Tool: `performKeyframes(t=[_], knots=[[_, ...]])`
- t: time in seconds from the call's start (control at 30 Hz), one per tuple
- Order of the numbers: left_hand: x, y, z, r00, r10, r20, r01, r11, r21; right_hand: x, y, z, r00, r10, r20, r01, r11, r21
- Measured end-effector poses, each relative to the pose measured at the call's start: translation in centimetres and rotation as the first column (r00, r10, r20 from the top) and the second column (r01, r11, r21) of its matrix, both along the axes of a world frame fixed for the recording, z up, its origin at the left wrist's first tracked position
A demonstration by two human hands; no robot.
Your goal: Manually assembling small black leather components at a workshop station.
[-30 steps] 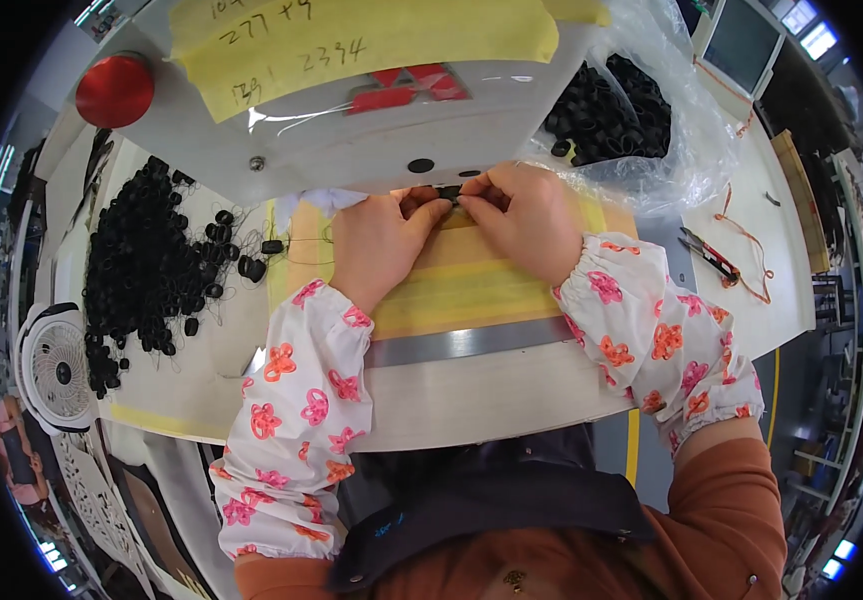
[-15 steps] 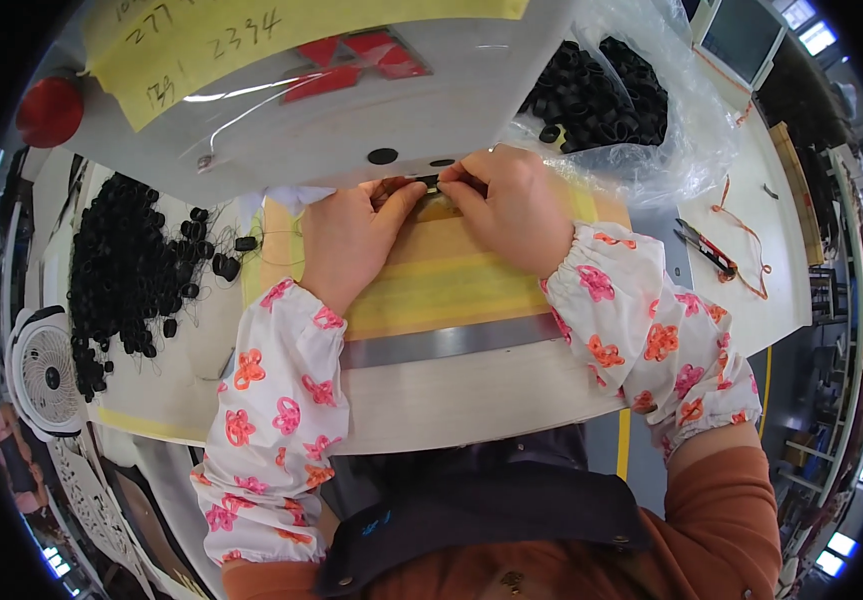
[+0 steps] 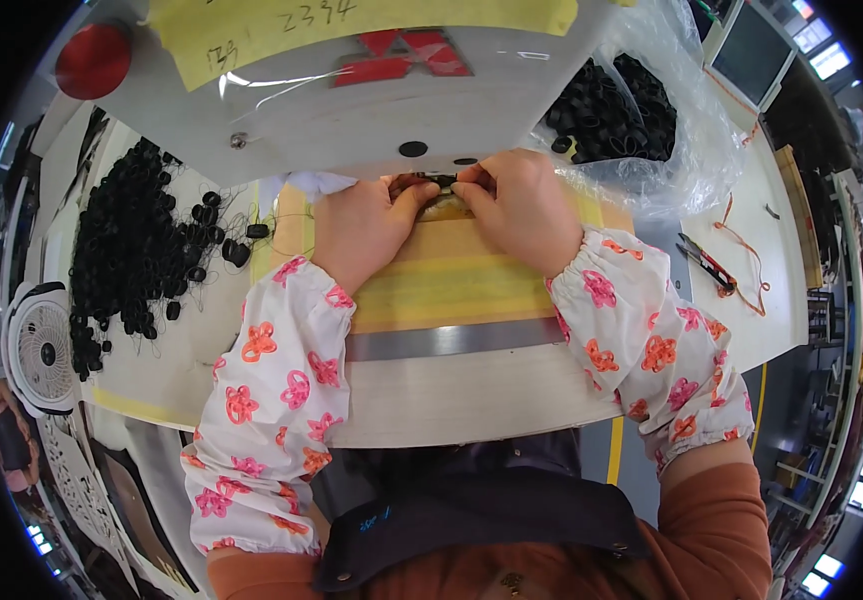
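Under the grey-white sewing machine head point(image 3: 301, 135), my left hand point(image 3: 363, 228) and my right hand point(image 3: 528, 216) almost meet at the fingertips. Both are closed in a pinch, thumbs turned toward each other. Between them shows a small black band piece point(image 3: 439, 180), partly covered by fingers and the machine. It looks like the black loops nearby, though its full shape is hidden. My wrists rest over the bed covered with yellow and tan tape point(image 3: 451, 270).
Left lies a heap of small black loops point(image 3: 126, 240) with trailing threads, near a white fan point(image 3: 43, 350). A clear plastic bag point(image 3: 706, 150) at right holds loose black loops point(image 3: 616, 110). Thread snips point(image 3: 708, 264) and an orange cord point(image 3: 753, 262) lie on the white table point(image 3: 451, 405).
The whole view has shifted a little, so the machine sits lower and farther right in the picture. Both hands keep their pinch at the same spot under the machine.
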State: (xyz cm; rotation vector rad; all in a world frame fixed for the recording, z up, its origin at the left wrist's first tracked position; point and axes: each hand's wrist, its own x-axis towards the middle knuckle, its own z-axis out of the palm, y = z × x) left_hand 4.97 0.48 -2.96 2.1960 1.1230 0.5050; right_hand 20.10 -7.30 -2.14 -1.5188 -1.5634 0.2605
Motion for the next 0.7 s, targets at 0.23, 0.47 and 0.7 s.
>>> performKeyframes(t=[0.23, 0.47, 0.7], knots=[[0.0, -0.3, 0.5, 1.000, 0.007, -0.007, -0.008, 0.999, -0.052, 0.0, 0.0, -0.1, 0.992, -0.055, 0.110, 0.059, 0.998, -0.033], [0.0, -0.7, 0.3, 0.998, 0.060, 0.035, -0.055, 0.990, -0.130, -0.2, -0.3, -0.4, 1.000, -0.021, 0.017, 0.022, 0.999, -0.043], [0.9, -0.1, 1.1, 0.999, 0.016, 0.046, -0.014, 0.999, -0.052, 1.0, 0.4, -0.5, 0.999, -0.036, 0.026, 0.037, 0.999, -0.034]])
